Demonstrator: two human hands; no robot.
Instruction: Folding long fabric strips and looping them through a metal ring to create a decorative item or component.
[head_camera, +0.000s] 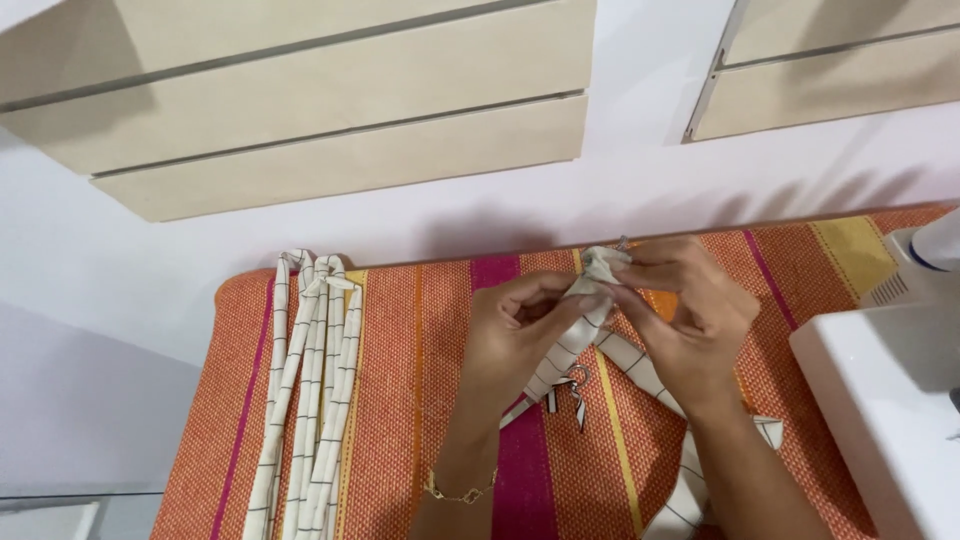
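Observation:
My left hand (515, 325) and my right hand (685, 310) both pinch the bunched end of a white fabric strip with thin dark lines (590, 290), held just above an orange, pink and yellow striped cloth (420, 380). The strip's two tails run down toward the lower right, partly hidden under my right forearm. A small metal tip (622, 243) pokes out above my right fingertips. A little piece with a metal ring (577, 383) lies on the cloth below my hands. A gold bracelet (458, 493) circles my left wrist.
Several more white lined strips (310, 390) lie side by side at the cloth's left. A white sewing machine (890, 400) stands at the right edge. Beige drawer units (320, 100) hang on the white wall behind.

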